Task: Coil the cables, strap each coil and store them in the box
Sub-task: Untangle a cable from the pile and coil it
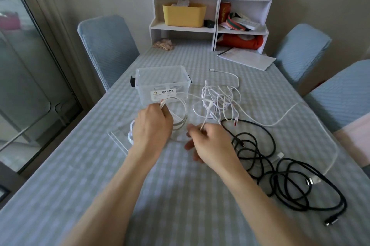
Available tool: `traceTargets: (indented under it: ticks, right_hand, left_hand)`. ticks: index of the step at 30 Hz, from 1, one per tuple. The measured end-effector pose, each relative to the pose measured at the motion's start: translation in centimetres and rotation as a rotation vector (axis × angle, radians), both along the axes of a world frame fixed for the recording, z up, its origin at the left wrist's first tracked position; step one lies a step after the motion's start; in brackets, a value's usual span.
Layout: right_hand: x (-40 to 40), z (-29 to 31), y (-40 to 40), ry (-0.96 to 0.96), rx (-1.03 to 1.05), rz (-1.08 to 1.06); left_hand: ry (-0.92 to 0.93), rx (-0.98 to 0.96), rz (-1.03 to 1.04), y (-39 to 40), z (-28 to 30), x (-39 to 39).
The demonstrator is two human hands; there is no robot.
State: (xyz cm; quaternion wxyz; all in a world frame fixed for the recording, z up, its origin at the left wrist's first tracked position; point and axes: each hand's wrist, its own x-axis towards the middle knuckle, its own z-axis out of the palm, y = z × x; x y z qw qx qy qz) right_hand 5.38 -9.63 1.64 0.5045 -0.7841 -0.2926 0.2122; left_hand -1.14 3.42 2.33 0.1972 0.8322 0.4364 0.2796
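a white cable [181, 113] is partly wound into a few loops just in front of the clear box [162, 85], near the middle of the table [180, 195]. the left hand [152, 125] grips the gathered loops at their top, fingers curled round the strands. the right hand [208, 141] pinches the free run of the same cable between thumb and fingertips, other fingers loosely bent. that strand rises toward a tangled pile of white cables [218, 99] to the right of the box. nearer the right edge sprawls a black cable [280, 169] in loose loops, its plug close to the table's edge. a clear lid [118, 141] lies flat left of the left hand. behind stand a white shelf [212, 11] and blue chairs [106, 45].
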Motion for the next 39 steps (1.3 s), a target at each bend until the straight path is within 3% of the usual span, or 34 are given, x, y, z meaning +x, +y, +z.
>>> traceTargets:
  ticks: [1, 4, 6, 10, 13, 16, 19, 23, 26, 30, 32, 36, 39]
  right_hand:
    - [-0.2, -0.5, 0.2, -0.089, 0.036, -0.026]
    - [0.1, -2.0, 0.4, -0.662, 0.091, -0.141]
    - [0.4, -2.0, 0.2, -0.945, 0.071, -0.220]
    - [1.9, -2.0, 0.1, -1.099, -0.121, -0.184]
    - [2.5, -1.9, -0.2, -1.063, -0.228, 0.026]
    - [2.5, -1.4, -0.8, -0.893, -0.290, 0.228]
    - [2.4, -1.1, -0.9, -0.801, -0.286, 0.266]
    - [2.4, -1.2, -0.7, -0.829, -0.309, 0.246]
    - [3.0, -1.2, -0.9, -0.868, -0.333, 0.262]
    - [3.3, -1.3, -1.0, -0.914, -0.336, 0.253]
    - [3.3, -1.2, -1.1, -0.893, -0.321, 0.257]
    - [3.5, -1.1, -1.3, -0.758, -0.173, 0.248]
    - [3.7, -1.3, -1.3, -0.669, -0.090, 0.224]
  left_hand:
    - [0.013, 0.007, -0.004, -0.2, 0.0, -0.1]
    - [0.093, 0.037, -0.029, -0.7, -0.1, -0.4]
    - [0.132, 0.068, -0.062, -0.6, -0.1, -0.6]
    - [0.140, 0.054, -0.137, -1.1, -0.2, -0.8]
    - [0.094, 0.053, -0.259, -1.5, -0.5, -0.8]
    - [0.068, -0.015, -0.316, -1.5, -0.6, -0.9]
    - [0.049, -0.157, -0.378, -1.8, -0.5, -0.8]
    - [0.049, -0.277, -0.423, -1.8, -0.5, -1.0]
    - [-0.054, -0.138, -0.396, -1.9, -0.4, -1.5]
    - [-0.015, 0.391, -0.490, -1.7, -1.2, -1.3]
    - [0.076, 0.564, -0.489, -1.9, -1.4, -1.1]
    - [0.167, 0.589, -0.389, -2.7, -1.6, -1.1]
    - [0.227, 0.479, -0.322, -3.1, -1.4, -1.1]
